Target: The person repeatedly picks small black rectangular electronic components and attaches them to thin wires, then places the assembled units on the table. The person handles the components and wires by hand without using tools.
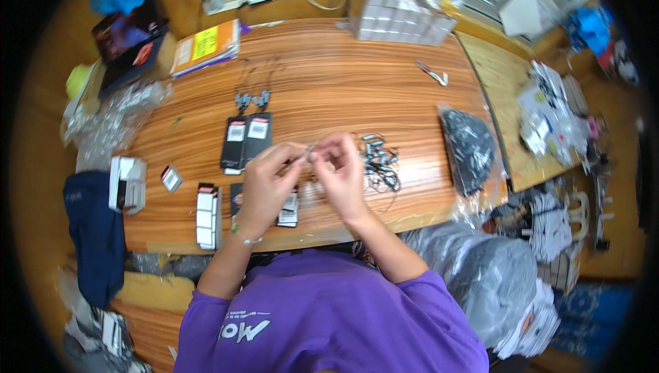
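Note:
My left hand (271, 179) and my right hand (339, 174) meet over the table's front half, fingertips pinched together. Something small and thin is between them, too blurred to name. Just right of my right hand lies a loose pile of black strings with grey fasteners (379, 161). Beyond my left hand, two dark hang tags (234, 145) lie side by side with white stickers, their strings stretched away from me. More tags (289, 210) are partly hidden beneath my hands and left wrist. Left of that wrist stands a stack with white labels (206, 216).
At the left are a small label stack (171, 178) and a white box (128, 184). A clear bag of black strings (469, 148) lies near the right edge, with a small cutter (432, 73) farther back. Folders (206, 45) and stacked white boxes (401, 13) line the back.

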`<state>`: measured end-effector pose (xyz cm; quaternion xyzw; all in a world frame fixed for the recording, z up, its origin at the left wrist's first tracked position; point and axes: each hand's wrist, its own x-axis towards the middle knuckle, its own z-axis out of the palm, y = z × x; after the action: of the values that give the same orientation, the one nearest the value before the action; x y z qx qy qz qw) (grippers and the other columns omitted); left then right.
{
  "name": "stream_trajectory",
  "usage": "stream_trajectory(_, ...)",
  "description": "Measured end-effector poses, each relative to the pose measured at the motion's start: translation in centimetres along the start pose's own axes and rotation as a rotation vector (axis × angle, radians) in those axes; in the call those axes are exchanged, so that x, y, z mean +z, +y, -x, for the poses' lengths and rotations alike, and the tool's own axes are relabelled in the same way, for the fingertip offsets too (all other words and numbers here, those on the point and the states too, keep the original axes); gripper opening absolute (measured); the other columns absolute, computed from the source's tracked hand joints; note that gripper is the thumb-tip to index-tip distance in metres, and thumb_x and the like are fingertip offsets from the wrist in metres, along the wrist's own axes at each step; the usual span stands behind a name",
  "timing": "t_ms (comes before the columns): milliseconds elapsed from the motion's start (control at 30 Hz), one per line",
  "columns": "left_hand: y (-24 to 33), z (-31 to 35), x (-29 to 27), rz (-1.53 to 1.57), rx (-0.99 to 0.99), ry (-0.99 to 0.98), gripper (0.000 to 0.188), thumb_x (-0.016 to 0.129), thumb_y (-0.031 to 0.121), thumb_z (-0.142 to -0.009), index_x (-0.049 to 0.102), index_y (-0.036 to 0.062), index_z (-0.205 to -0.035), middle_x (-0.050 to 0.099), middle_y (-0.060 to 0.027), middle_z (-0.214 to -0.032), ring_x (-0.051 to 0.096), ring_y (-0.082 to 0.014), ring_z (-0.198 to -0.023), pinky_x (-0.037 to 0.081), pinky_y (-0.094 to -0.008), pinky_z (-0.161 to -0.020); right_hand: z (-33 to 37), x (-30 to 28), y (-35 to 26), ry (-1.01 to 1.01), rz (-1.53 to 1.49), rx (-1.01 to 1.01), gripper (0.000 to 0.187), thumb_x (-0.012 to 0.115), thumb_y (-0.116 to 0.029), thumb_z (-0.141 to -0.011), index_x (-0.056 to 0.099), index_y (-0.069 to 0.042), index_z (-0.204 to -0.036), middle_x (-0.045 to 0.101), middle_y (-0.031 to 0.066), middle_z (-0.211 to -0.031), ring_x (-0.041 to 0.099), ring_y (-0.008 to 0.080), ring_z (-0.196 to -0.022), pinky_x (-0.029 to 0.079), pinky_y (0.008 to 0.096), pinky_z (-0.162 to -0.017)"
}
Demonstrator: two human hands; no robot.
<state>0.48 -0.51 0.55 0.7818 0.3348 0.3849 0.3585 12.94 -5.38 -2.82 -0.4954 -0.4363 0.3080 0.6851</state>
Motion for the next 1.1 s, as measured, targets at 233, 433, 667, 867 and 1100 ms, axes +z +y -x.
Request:
stream_trajectory(233, 1.3, -0.1, 1.0, 0.100, -0.041, 0.065, 0.016, 0.060, -0.006, -0.077, 0.065, -0.0020, -0.091, 0.065, -0.0115, -0.084, 0.064, -0.0189, -0.077, 0.050, -0.0267, -0.068, -0.2, -0.4, -1.3, 0.047, 0.142, -0.112, 0.016, 0.056, 0.004, -0.079, 0.050, 0.001, -0.094, 0.059, 0.0084, -0.075, 0.059, 0.0153, -0.069, 0.047, 0.0257, -0.061)
stream_trajectory(433, 0.6, 0.2, 0.3, -0.009, 0.117, 0.088, 0.020, 0.061, -0.008, -0.073, 0.067, 0.0039, -0.088, 0.063, -0.0084, -0.082, 0.062, -0.0215, -0.082, 0.050, -0.0291, -0.068, -0.8, -0.8, -0.4, -0.151, -0.359, 0.217, 0.025, 0.054, 0.002, -0.084, 0.050, 0.001, -0.109, 0.059, 0.0042, -0.080, 0.058, 0.0094, -0.077, 0.047, 0.0211, -0.072)
stream_trajectory(667, -0.2, -0.4, -1.7, -0.532, 0.629, 0.147, 0.015, 0.062, 0.014, -0.071, 0.068, 0.0159, -0.084, 0.064, 0.0062, -0.087, 0.057, -0.0162, -0.089, 0.039, -0.0361, -0.081, -1.4, -1.4, -2.2, -0.221, -0.440, 0.498, 0.016, 0.055, -0.009, -0.088, 0.056, 0.000, -0.102, 0.062, 0.0046, -0.086, 0.058, 0.0098, -0.079, 0.048, 0.0219, -0.073)
stream_trajectory(867, -1.2, -0.3, -2.1, -0.533, 0.725, 0.103, 0.015, 0.061, 0.015, -0.072, 0.068, 0.0153, -0.086, 0.064, 0.0049, -0.088, 0.059, -0.0132, -0.086, 0.043, -0.0375, -0.081, -1.4, -0.7, -1.5, -0.204, -0.341, 0.424, 0.006, 0.057, -0.007, -0.086, 0.056, -0.001, -0.088, 0.055, 0.0027, -0.086, 0.052, 0.0097, -0.078, 0.044, 0.0228, -0.073)
stream_trajectory(1100, -1.3, -1.0, -2.4, -0.370, 0.661, -0.048, 0.018, 0.062, 0.008, -0.071, 0.068, 0.0122, -0.088, 0.065, 0.0014, -0.085, 0.061, -0.0166, -0.083, 0.047, -0.0352, -0.078, -2.8, -0.9, -2.6, -0.070, 0.589, -0.281, 0.008, 0.058, -0.008, -0.083, 0.057, -0.001, -0.079, 0.053, 0.0084, -0.086, 0.051, 0.0191, -0.079, 0.041, 0.0292, -0.073)
